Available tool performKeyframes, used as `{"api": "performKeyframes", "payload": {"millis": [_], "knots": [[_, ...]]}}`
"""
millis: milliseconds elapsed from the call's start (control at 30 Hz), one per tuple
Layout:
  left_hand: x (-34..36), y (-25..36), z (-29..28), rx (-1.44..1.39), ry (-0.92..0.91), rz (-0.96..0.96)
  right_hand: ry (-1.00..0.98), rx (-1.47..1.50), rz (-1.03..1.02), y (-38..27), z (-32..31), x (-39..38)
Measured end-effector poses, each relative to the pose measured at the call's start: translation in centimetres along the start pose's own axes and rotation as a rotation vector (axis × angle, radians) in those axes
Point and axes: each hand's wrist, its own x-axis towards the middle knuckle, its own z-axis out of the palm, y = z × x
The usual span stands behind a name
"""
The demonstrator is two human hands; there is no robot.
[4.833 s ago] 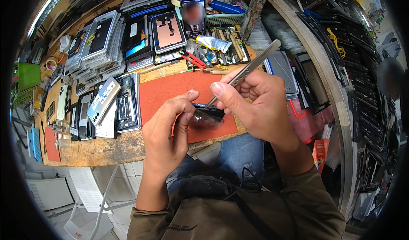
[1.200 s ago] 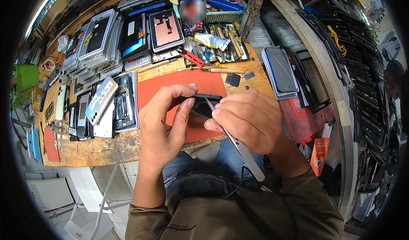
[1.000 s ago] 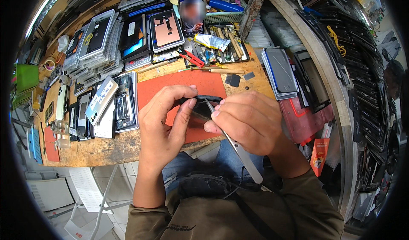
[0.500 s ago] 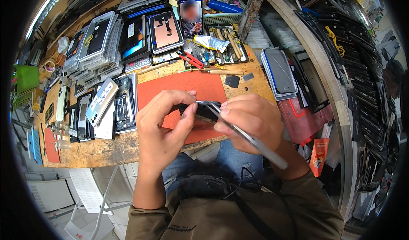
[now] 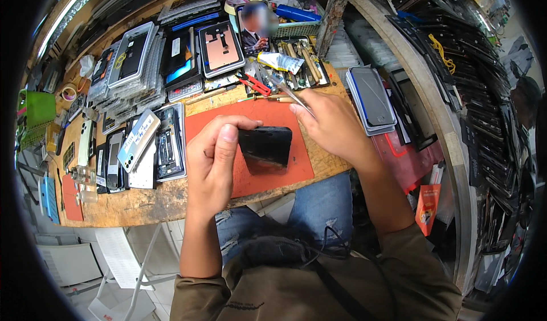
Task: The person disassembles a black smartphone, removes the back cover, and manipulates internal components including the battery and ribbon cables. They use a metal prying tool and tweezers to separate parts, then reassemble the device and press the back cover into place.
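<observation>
Head view: left hand (image 5: 213, 161) is gripping a dark phone (image 5: 265, 146) above the red mat (image 5: 228, 121); right hand (image 5: 333, 127) is pinching tweezers (image 5: 290, 94) beyond it. Repair step underway; next move likely needs precise tip placement.

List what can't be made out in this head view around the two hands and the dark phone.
- Dark phone: its left edge is hidden behind the left hand gripping it; which face is turned up is unclear.
- Metal tweezers: held in the right hand; tips too thin to tell whether they hold anything.
- Red mat: its middle is covered by phone and hands.
- Small tools in the tray: too small and crowded to identify.
</observation>
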Motion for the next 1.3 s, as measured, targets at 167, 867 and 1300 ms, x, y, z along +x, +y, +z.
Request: {"api": "performKeyframes", "payload": {"millis": [167,867,1300], "knots": [[0.3,-0.5,0.5,-0.008,-0.055,-0.045,0.383,-0.244,-0.286,2.1,3.1,0.1],[5.1,0.1,-4.1,-0.015,0.140,-0.083,-0.144,1.123,-0.073,-4.0,5.3,2.7],[9.1,-6.1,-7.5,-0.278,0.151,-0.360,-0.448,1.523,0.083,-1.4,8.7,9.0]]}}
